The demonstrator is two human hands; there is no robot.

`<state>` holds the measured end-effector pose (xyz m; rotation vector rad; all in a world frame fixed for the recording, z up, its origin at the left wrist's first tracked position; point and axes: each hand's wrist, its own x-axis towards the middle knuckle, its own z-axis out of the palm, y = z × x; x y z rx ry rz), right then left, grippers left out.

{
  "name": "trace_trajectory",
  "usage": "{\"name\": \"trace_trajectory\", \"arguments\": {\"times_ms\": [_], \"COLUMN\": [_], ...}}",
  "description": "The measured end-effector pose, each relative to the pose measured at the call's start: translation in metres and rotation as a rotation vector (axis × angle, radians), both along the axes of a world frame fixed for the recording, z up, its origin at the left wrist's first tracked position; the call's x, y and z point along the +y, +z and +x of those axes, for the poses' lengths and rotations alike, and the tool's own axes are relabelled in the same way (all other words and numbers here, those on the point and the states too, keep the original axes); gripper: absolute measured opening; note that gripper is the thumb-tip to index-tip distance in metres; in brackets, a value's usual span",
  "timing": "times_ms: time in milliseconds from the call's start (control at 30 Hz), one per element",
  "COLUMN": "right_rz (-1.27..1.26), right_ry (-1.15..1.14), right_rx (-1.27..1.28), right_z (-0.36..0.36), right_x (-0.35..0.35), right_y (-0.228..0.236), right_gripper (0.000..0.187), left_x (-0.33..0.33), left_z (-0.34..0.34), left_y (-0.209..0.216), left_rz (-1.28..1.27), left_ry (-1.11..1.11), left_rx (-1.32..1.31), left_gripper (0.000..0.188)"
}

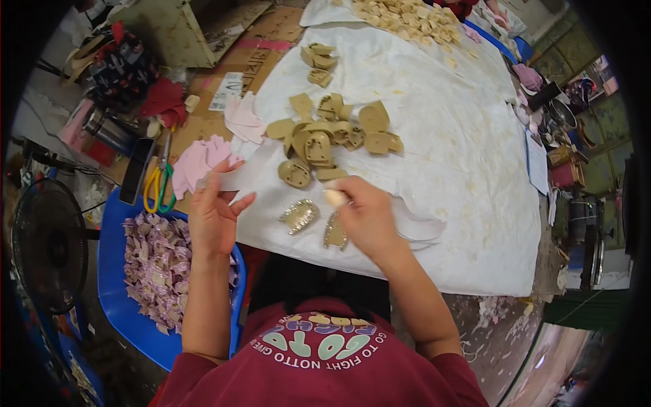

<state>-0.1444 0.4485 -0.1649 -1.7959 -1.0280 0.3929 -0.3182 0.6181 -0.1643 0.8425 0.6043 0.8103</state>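
My left hand [211,216] is raised over the table's left edge with its fingers apart, beside some pale pink cut pieces [196,163]. A white strip [243,179] shows just past its fingertips; I cannot tell whether they touch it. My right hand [369,218] is closed, with a small pale rounded piece [334,197] at its fingers, slightly blurred. Near it on the white cloth lie two curved pieces with shiny gold studded edges, one on the left [299,216] and one [335,230] partly beside my hand. Beyond them sits a heap of olive-tan moulded curved pieces [317,146].
White cloth [468,169] covers the table, with a pile of cream pieces [413,20] at its far end. A blue tub [112,288] of purplish scraps stands at my left. Scissors [159,180], a phone [137,171] and a black fan [51,247] are also left.
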Motion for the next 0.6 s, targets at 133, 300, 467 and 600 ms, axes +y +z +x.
{"name": "trace_trajectory", "arguments": {"times_ms": [133,300,467,600], "right_rz": [-0.234,-0.211,-0.080,-0.038], "right_ry": [0.065,0.047,0.091,0.096], "right_rx": [-0.648,-0.765,-0.585,-0.536], "right_z": [-0.015,-0.010,-0.005,0.002], "right_x": [0.066,0.077,0.069,0.064], "right_y": [-0.021,-0.030,-0.018,-0.022], "right_gripper": [0.033,0.038,0.045,0.043], "left_x": [0.017,0.007,-0.019,-0.015], "left_z": [-0.003,0.028,0.082,0.090], "left_y": [-0.005,-0.025,-0.063,-0.072], "left_rz": [-0.125,-0.171,-0.119,-0.114], "left_ry": [0.186,0.032,0.162,0.211], "left_rx": [-0.329,-0.430,-0.238,-0.232], "left_gripper": [0.039,0.042,0.038,0.037]}}
